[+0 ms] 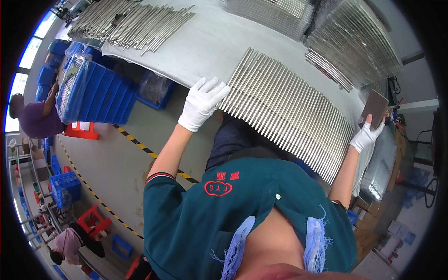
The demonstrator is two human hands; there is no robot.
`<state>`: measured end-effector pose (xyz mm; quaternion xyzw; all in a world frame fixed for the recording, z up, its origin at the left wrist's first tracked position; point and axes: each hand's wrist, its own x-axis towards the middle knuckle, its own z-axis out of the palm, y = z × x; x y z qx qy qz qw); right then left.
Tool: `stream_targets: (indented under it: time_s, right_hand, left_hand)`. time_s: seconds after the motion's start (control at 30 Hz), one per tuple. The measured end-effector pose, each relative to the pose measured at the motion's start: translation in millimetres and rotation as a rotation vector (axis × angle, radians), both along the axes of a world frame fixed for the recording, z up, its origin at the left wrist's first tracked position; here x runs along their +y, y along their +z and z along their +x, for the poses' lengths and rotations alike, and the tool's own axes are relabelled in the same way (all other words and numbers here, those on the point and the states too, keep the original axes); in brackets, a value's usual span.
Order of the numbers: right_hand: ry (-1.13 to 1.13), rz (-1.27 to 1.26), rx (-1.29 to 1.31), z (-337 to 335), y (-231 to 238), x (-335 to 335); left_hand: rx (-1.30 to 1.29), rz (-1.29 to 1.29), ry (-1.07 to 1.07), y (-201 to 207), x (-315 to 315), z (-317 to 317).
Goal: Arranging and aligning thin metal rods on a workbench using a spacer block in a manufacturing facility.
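Beneath the row of metal rods (285, 111): white table (200, 53). At the row's left end: left hand (203, 103), fingers extended, apparently in light contact. Just beyond the row's right end: right hand (367, 134), gripping a brown pad (374, 107).

Upper-left rod pile (140, 29) cut off by top edge; brown pad (374, 108) partly hiding right hand (367, 135)
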<state>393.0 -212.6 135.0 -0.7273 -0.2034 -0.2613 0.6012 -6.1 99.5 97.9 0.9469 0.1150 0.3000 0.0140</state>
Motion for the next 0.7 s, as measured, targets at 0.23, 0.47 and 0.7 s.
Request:
stream_targets:
  time_s: [0.23,0.47,0.7]
  right_hand:
    - [0.625,-0.213,0.203,-77,32,71]
    - [0.892,-0.394,0.435,-137,23,125]
    - [0.841,-0.750,0.276,-156,37,122]
  left_hand:
    - [-0.048,0.042,-0.018,-2,3,1]
    - [-0.089,0.056,-0.060,-2,6,2]
    - [-0.101,0.040,-0.119,-2,14,0]
